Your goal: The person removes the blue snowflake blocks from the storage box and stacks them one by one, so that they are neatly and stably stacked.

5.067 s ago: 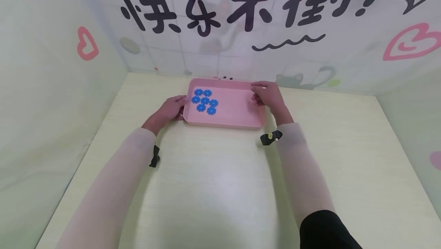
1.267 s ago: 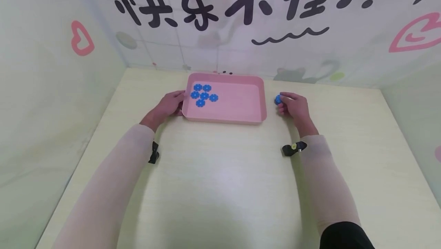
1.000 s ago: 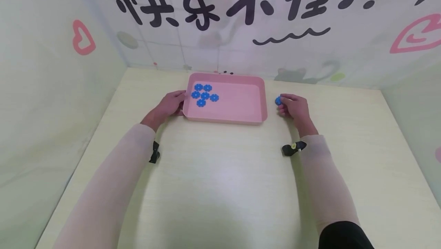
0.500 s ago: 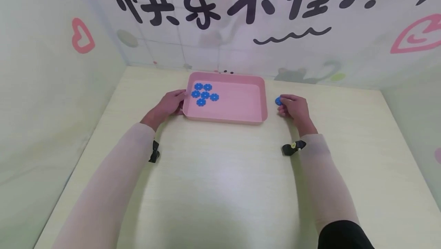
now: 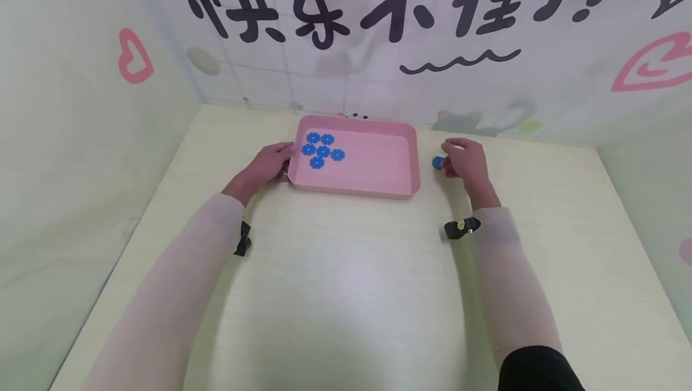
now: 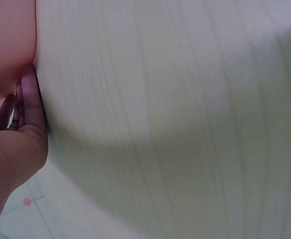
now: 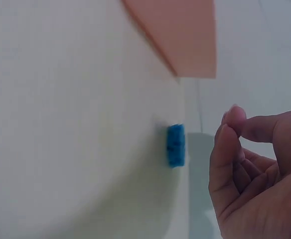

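The pink tray (image 5: 378, 160) stands at the back of the table. Several blue flower-shaped discs (image 5: 322, 151) lie flat in its left part. My left hand (image 5: 265, 164) holds the tray's left end; in the left wrist view its fingers lie against the tray wall (image 6: 11, 40). Right of the tray, blue flower discs (image 5: 437, 163) stand in a low pile on the table; how many cannot be told. Just above and right of that blue pile (image 7: 176, 146), my right hand (image 5: 466, 160) has thumb and forefinger tips together with nothing seen between them.
A printed cloth wall (image 5: 346, 78) with large black characters rises behind the tray. Side walls (image 5: 81, 199) of cloth enclose the table (image 5: 340, 283) left and right. Dark straps (image 5: 462, 227) sit at both wrists.
Since the oldest frame, one disc has left the tray and my right hand has moved right. In the last half second its fingers let go of the blue disc and rose. The left hand stays.
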`<state>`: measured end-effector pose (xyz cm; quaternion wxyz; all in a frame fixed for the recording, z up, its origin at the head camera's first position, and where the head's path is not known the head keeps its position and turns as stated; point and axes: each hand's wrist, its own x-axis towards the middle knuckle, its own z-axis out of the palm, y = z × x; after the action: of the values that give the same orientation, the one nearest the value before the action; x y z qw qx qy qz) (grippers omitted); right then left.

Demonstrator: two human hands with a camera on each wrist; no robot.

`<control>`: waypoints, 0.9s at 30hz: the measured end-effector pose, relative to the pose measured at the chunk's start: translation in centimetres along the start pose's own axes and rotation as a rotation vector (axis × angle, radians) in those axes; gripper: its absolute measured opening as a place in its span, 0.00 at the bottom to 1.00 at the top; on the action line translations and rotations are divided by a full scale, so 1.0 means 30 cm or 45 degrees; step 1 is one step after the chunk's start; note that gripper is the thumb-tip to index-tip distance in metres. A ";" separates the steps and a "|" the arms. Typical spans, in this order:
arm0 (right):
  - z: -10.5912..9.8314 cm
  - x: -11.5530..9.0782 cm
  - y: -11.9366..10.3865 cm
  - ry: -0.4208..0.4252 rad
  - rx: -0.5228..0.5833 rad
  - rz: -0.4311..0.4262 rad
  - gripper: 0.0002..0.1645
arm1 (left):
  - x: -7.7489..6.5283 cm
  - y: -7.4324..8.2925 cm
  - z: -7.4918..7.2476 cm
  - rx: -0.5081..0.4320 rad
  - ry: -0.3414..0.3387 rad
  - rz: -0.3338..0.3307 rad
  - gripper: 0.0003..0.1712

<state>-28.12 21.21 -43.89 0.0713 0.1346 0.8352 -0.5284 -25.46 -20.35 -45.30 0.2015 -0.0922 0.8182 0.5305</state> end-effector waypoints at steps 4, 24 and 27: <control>0.016 0.011 -0.061 -0.032 0.029 -0.050 0.27 | 0.001 0.004 -0.003 0.014 -0.001 0.017 0.29; 0.340 0.015 -0.173 -0.285 -0.104 -0.200 0.23 | 0.000 -0.010 0.004 -0.006 0.004 -0.019 0.30; 0.385 0.012 -0.170 -0.317 -0.130 -0.239 0.22 | 0.003 -0.008 0.004 -0.009 0.009 -0.012 0.29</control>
<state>-30.25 8.79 -44.54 0.1313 -0.0143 0.8546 -0.5021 -25.41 -20.34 -45.57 0.2006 -0.0987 0.8166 0.5321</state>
